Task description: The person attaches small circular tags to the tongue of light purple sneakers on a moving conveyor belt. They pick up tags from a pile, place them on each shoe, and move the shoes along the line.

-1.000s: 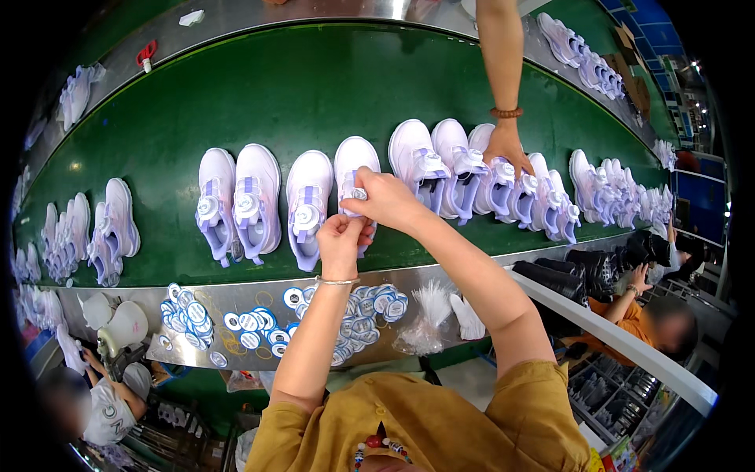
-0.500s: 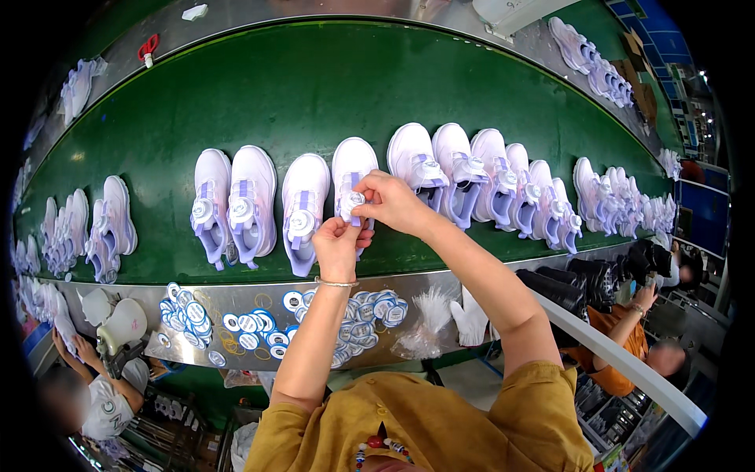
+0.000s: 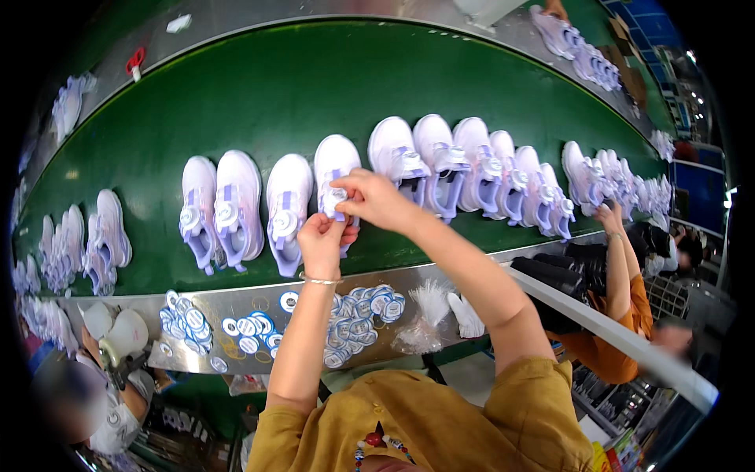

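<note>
Since a second ago, the co-worker's arm across the belt (image 3: 314, 102) has gone, and the shoes have drifted slightly. I see both hands working one shoe (image 3: 336, 169). Right hand (image 3: 376, 200) pinches its round dial (image 3: 337, 194); left hand (image 3: 321, 240) grips the heel end. The shoe lies fourth in the near row, long axis across the belt, toe pointing away.

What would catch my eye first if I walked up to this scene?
Probably the long row of pale lilac shoes on the broad green belt curving across the view. At its middle, the left hand and right hand meet at one shoe, fingers on its round dial. Below them, round stickers litter the metal ledge.
</note>
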A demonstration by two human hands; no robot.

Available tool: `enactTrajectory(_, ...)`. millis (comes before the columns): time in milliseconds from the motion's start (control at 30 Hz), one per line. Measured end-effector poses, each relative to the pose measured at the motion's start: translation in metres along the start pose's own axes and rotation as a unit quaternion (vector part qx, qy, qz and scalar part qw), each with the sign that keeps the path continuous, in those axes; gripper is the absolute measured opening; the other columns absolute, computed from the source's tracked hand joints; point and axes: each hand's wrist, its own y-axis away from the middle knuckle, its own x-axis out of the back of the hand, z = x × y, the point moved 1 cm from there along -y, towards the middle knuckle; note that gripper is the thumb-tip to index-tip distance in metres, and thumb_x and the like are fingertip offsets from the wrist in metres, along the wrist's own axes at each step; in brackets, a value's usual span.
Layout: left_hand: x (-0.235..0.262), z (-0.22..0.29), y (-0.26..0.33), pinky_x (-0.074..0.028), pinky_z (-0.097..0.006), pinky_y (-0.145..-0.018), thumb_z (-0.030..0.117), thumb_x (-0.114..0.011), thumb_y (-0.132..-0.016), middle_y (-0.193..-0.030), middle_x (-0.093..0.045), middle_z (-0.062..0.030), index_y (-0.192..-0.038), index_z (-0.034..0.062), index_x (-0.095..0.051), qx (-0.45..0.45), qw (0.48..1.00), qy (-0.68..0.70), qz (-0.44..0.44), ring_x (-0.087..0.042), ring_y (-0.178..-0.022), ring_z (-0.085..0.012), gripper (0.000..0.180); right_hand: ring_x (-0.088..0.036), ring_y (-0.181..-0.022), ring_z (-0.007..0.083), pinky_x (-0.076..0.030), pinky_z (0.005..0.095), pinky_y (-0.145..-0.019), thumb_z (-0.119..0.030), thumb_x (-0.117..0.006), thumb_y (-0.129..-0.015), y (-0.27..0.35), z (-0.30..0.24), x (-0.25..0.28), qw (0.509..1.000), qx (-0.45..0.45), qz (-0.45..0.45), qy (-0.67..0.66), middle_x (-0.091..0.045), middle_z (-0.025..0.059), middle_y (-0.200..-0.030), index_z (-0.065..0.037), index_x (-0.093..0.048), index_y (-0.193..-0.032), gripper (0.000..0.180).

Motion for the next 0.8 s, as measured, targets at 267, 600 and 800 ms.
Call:
enactTrajectory(267, 0.03, 0.024, 0.064, -0.048, -0.027, -0.062, 0.0, -0.062, -0.081, -0.082, -0.061, -0.0088, -0.095, -0.0019, -0.06, -0.281, 0.902, -0.318, 0.082, -0.057, -0.067, -0.0145, 0.014, -0.049, -0.093, 0.0366, -0.045, 0.0441, -0.073, -0.024, -0.076, -0.065, 0.102, -0.014, 0.04, 0.906, -0.039, 0.168, 0.387, -0.05, 0.016, -0.09, -0.01, -0.061, -0.098, 0.039)
enactTrajectory(600, 0.086, 0.023, 0.109, -0.048, -0.029, -0.067, -0.008, -0.058, -0.081, -0.097, -0.059, -0.0146, -0.102, -0.0033, -0.057, -0.342, 0.827, -0.398, 0.202, -0.057, -0.075, -0.021, 0.021, -0.054, -0.085, 0.0382, -0.048, 0.0449, -0.071, -0.04, -0.071, -0.069, -0.157, 0.013, 0.104, 0.87, 0.096, 0.198, 0.442, -0.055, 0.0207, -0.088, -0.006, -0.066, -0.084, 0.038)
enactTrajectory(800, 0.128, 0.001, 0.137, -0.046, -0.025, -0.068, -0.005, -0.056, -0.085, -0.097, -0.06, -0.0098, -0.104, -0.0027, -0.058, -0.246, 0.825, -0.415, 0.295, -0.056, -0.078, -0.0156, 0.019, -0.059, -0.083, 0.0316, -0.045, 0.0413, -0.075, -0.037, -0.06, -0.081, -0.314, 0.076, 0.171, 0.784, -0.077, 0.222, 0.575, -0.062, 0.0174, -0.08, -0.004, -0.067, -0.097, 0.037)
